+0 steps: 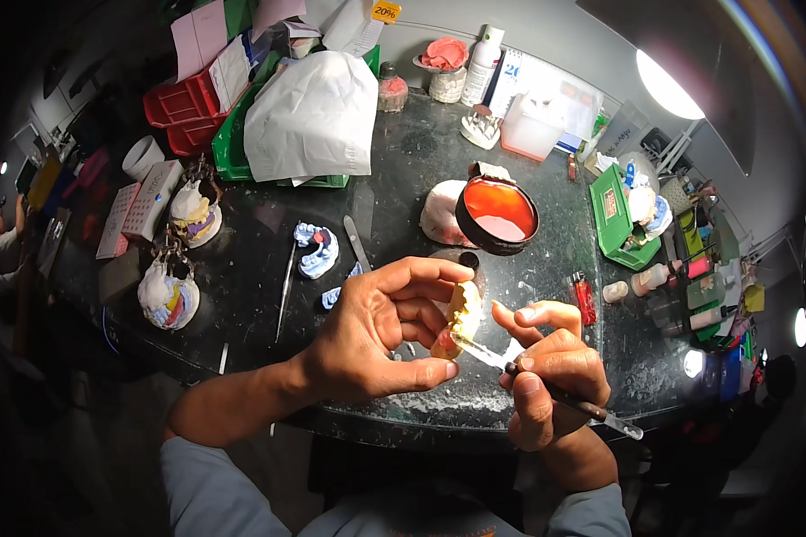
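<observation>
My left hand (358,336) grips a yellowish dental cast (463,307) with a pink patch at its lower end. The fingers wrap behind it and the thumb lies below. In my right hand (560,367) is a dark-handled wax spatula (622,426), closed between thumb and fingers. Its pale blade tip reaches the cast beside the pink part, apparently touching it. Beyond the hands, a round dark pan (480,240) holds glossy red-orange material. Left of it lie a blue horseshoe-shaped dental piece (319,258), a grey-handled knife (356,243) and a thin metal instrument (287,291).
Two mounted dental models (172,300) stand at the left near a white box (155,199). A white sheet (309,116) covers a green bin at the back. Rightward are a red lighter (585,301) and a green tray (611,219) with models. The bench edge (412,433) curves nearest me.
</observation>
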`<state>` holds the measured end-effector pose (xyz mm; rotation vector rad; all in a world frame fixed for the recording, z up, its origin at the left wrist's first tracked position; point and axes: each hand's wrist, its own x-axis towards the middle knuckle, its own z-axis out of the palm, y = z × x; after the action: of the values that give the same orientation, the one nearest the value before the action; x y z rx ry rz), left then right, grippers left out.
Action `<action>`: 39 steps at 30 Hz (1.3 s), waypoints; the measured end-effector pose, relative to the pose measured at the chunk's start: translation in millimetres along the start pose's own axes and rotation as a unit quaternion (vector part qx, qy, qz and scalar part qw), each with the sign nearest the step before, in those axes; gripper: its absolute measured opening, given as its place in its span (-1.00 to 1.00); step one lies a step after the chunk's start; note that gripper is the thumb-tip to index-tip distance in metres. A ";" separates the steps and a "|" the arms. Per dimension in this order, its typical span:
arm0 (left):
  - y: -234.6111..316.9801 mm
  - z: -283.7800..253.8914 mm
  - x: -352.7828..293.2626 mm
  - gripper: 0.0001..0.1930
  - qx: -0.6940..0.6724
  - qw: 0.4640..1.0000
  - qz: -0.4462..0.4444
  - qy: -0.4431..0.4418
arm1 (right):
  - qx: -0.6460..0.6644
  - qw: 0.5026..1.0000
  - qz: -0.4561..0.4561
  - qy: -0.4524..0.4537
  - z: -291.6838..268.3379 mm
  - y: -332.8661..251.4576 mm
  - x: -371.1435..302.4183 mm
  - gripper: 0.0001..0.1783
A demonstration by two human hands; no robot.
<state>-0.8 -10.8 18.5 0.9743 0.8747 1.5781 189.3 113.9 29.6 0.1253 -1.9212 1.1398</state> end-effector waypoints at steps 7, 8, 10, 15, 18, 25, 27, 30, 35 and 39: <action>-1.0 0.2 -0.4 -0.21 -0.015 1.000 0.003 0.001 | -0.041 0.999 -0.002 -0.019 -3.1 -3.6 -1.2 -0.77; -1.6 -1.1 -0.6 -0.20 -0.004 1.000 0.005 0.000 | -0.049 0.999 -0.003 -0.018 -3.5 -3.4 -1.7 -0.77; -1.5 -2.5 -0.7 -0.19 0.008 1.000 0.007 0.000 | -0.050 0.999 -0.002 -0.016 -4.2 -2.9 -2.1 -0.76; 1.0 -1.8 -0.9 -0.19 0.023 1.000 0.003 -0.007 | -0.067 0.998 0.002 -0.022 -4.5 -3.4 -0.3 -0.75; -1.3 -1.0 -1.1 -0.19 0.001 1.000 0.001 -0.002 | -0.067 0.997 -0.006 -0.028 -2.4 -3.8 1.9 -0.74; 1.4 0.9 0.2 -0.21 -0.003 1.000 -0.019 -0.012 | -0.032 0.999 0.004 -0.002 -7.4 -5.2 -2.0 -0.78; 1.6 3.2 0.1 -0.25 -0.014 1.000 -0.015 -0.005 | -0.017 1.000 0.001 0.006 -7.1 -4.7 -1.5 -0.82; 1.8 0.2 -0.3 -0.20 -0.008 1.000 -0.020 -0.022 | -0.012 1.000 0.006 -0.005 -5.5 -5.2 -0.1 -0.81; 1.1 0.2 0.1 -0.20 -0.013 1.000 -0.019 -0.021 | -0.043 0.999 -0.008 -0.003 -5.8 -4.5 -0.7 -0.81; -2.4 3.9 1.6 -0.24 -0.006 1.000 0.016 0.012 | -0.132 0.988 -0.036 0.072 -5.5 5.8 -1.6 -0.79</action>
<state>3.5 -8.6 18.2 0.9670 0.8705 1.6228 191.0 120.8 25.7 -0.0309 -1.9033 0.8140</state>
